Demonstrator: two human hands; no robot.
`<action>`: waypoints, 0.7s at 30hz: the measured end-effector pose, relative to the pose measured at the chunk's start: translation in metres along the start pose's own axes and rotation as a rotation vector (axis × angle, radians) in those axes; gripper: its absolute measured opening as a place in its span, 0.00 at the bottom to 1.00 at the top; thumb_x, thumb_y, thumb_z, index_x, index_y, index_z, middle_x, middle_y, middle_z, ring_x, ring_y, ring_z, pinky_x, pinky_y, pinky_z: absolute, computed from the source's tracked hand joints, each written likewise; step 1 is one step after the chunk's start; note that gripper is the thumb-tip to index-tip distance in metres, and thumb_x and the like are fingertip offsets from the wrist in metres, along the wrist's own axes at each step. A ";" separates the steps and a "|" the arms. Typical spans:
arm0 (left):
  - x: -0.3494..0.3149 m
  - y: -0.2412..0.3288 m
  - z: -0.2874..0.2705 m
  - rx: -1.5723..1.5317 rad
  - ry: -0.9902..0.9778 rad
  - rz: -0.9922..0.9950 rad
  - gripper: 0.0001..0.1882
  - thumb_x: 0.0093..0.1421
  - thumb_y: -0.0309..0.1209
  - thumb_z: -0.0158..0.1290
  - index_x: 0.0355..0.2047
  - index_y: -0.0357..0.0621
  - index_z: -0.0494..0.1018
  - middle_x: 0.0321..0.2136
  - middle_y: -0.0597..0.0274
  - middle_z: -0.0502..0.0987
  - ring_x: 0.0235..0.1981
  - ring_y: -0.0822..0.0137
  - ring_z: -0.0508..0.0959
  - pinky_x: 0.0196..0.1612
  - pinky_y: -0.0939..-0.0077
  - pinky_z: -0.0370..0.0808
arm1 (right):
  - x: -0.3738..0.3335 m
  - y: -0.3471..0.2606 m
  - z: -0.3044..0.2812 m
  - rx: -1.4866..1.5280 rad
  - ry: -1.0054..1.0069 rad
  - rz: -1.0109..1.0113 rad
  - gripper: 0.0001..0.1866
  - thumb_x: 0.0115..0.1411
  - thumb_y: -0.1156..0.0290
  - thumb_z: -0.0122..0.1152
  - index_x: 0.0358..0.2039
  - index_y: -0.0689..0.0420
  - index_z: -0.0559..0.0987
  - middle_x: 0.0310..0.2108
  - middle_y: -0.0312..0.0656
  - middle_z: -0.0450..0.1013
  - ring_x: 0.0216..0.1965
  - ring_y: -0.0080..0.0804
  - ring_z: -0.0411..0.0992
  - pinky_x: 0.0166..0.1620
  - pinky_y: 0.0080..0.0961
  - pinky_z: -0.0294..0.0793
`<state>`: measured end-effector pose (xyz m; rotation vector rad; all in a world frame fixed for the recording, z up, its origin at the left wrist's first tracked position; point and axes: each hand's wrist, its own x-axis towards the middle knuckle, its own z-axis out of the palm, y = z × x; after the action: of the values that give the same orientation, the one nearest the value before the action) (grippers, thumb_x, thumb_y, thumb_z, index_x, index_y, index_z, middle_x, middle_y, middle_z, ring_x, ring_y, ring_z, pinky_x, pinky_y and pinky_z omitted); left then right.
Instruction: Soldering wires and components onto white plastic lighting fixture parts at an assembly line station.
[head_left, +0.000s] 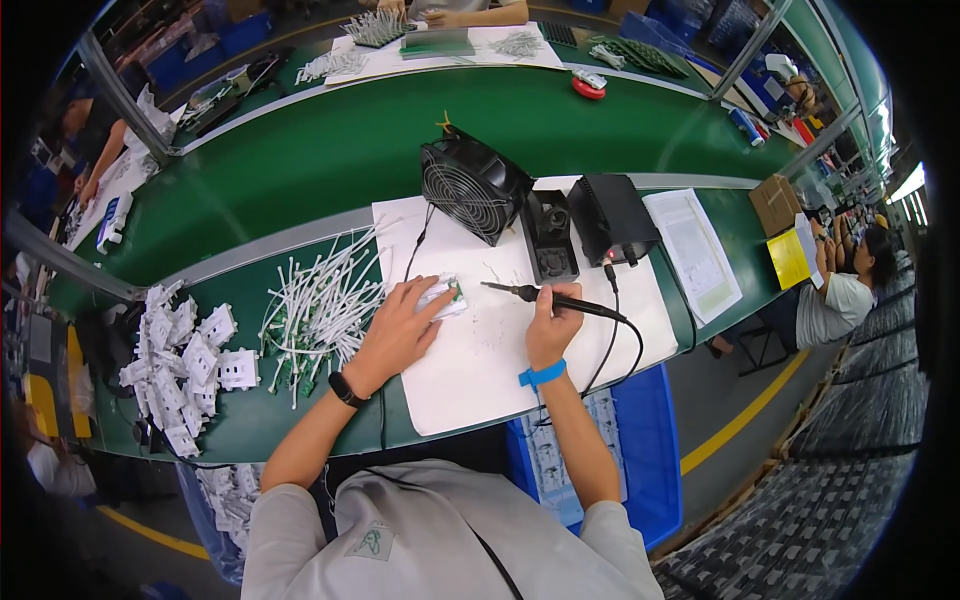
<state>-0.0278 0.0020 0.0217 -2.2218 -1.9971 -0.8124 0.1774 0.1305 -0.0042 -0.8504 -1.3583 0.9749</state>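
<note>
Looking left of the white mat (470,385), we find a heap of white housings (180,365) well apart from it, then a loose spread of white cables (325,300), some with green boards, reaching toward its left edge. On the mat's left half lies a small white piece (452,300) with some green on it, partly hidden under our left hand (395,325); the fingers are loosely spread and touch the piece, though we cannot tell whether they grip it or merely steady it. A black fan (470,185) stands at the mat's far edge. Over the mat's middle, our right hand (553,325) is closed around a soldering iron (525,292), whose tip points left, near the piece but seemingly apart from it. Right of the mat lie some papers (690,250). We judge the step in hand to be bringing iron and piece together for soldering; the next move calls for a steady left hand and a tip kept clear of our fingers.
</note>
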 end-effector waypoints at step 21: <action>-0.002 0.030 0.034 -0.032 0.175 -0.223 0.24 0.59 0.35 0.63 0.54 0.37 0.76 0.58 0.42 0.71 0.50 0.48 0.70 0.55 0.62 0.73 | -0.004 0.007 0.011 0.007 -0.182 -0.055 0.09 0.67 0.78 0.62 0.33 0.60 0.69 0.24 0.37 0.70 0.20 0.19 0.69 0.24 0.17 0.66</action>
<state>0.0125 0.0082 0.0006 -1.8895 -2.1841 -1.0268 0.1666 0.1289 -0.0112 -0.7297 -1.5241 1.0330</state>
